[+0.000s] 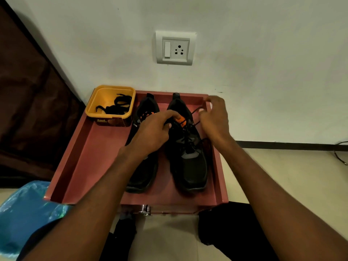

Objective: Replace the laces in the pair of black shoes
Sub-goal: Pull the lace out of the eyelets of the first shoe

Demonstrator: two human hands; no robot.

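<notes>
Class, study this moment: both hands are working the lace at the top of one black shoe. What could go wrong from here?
1. The right hand draws the lace sideways; the right shoe, near the tray wall, may tip.
2. The spare laces in the yellow tub are also black, so old and new could get mixed.

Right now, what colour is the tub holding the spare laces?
Yellow tub, with a dark brown label; seen in the head view.
</notes>
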